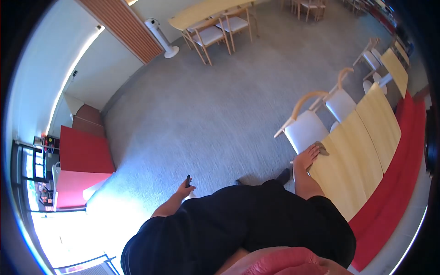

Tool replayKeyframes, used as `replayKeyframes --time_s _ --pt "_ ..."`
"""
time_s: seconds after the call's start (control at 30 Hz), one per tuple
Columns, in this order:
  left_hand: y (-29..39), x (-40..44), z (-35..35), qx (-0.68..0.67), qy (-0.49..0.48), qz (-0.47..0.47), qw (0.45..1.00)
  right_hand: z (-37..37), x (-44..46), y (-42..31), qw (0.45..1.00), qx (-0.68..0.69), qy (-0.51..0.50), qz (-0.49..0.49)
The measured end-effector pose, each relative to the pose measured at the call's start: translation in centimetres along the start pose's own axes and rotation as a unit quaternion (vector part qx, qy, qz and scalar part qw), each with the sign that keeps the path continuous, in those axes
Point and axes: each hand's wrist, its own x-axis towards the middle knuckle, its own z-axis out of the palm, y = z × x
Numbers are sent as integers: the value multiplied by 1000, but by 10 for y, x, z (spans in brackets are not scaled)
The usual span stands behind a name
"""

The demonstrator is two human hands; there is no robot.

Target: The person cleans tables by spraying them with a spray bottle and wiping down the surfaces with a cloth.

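Note:
My right hand (pixel 306 158) lies at the left edge of a light wooden table (pixel 348 169), its fingers on a greyish-brown cloth (pixel 322 148) that rests on the tabletop. Out over the floor at the lower left, my left hand (pixel 185 188) is closed around a bottle with a dark top (pixel 188 179). Part of the bottle's pale body shows below the fingers; the rest is hidden by the hand and the black shirt.
Chairs with white seats (pixel 306 130) stand along the table's left side. A red bench (pixel 389 197) runs along its right. A red counter (pixel 86 151) is at the left. Another table (pixel 201 14) with chairs and a white stand (pixel 160 39) are farther back.

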Motion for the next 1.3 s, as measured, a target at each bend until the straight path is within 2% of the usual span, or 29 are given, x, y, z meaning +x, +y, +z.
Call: replayKeyframes --time_s 0.07,0.1,0.17,0.2,0.23,0.27,0.3,0.33,0.37,0.4,0.47,0.53,0.6,0.63,0.67,0.7,0.77,0.8,0.87,0.9,0.97,1.03,1.07,1.1,1.17,1.3 --pt "0 12 7 -50 12 26 998 -1 -11 15 974 -21 -13 -226" --pt "8 15 10 -28 32 14 999 -2 -17 23 973 -22 -6 -229" --pt "3 37 17 -25 56 23 998 -5 -30 42 916 121 13 -383" --pt "3 50 21 -15 80 33 996 -13 -34 45 915 117 16 -386" --pt "7 59 23 -22 78 34 996 -26 -37 48 897 237 -39 -370" --pt "13 68 23 30 72 41 996 -37 -39 48 864 353 -93 -347" --pt "22 79 22 84 64 49 993 -40 -40 45 866 349 -89 -347" --pt "33 95 22 139 54 59 987 -47 -39 41 879 341 -144 -300" --pt "43 111 20 139 47 62 987 -53 -35 35 888 331 -198 -249" --pt "51 127 17 150 27 82 985 -57 -26 28 891 330 -196 -243" --pt "65 156 10 161 6 102 982 -65 -4 11 885 260 -295 -249" --pt "94 184 -4 172 91 113 974 -74 24 -25 876 280 -306 -247" --pt "131 209 -19 152 184 88 967 -60 58 -66 820 335 -352 -302" --pt "143 219 -30 160 233 77 956 -61 78 -94 804 325 -316 -384" --pt "157 232 -40 140 284 47 947 -62 99 -119 802 304 -342 -385" --pt "171 245 -50 90 338 67 934 -78 120 -158 798 284 -365 -386" --pt "205 273 -73 51 407 90 908 -118 154 -229 766 345 -360 -404" --pt "214 288 -86 53 446 114 886 -122 170 -268 752 373 -330 -431" --pt "237 324 -111 -5 473 89 876 -143 200 -345 733 418 -289 -452" --pt "255 340 -119 41 529 111 840 -161 209 -383 729 435 -282 -447" --pt "288 380 -141 -46 531 181 826 -168 228 -460 715 459 -278 -449" --pt "321 435 -172 -103 486 225 838 -161 240 -528 705 477 -299 -431" --pt "351 454 -185 -101 457 214 857 -152 247 -560 699 501 -313 -404" --pt "390 472 -197 -100 426 206 875 -137 256 -586 699 496 -316 -408" --pt "467 521 -223 -62 412 217 883 -105 267 -616 709 506 -259 -417" --pt "586 657 -280 -60 411 271 868 -81 303 -590 823 378 -272 -325"
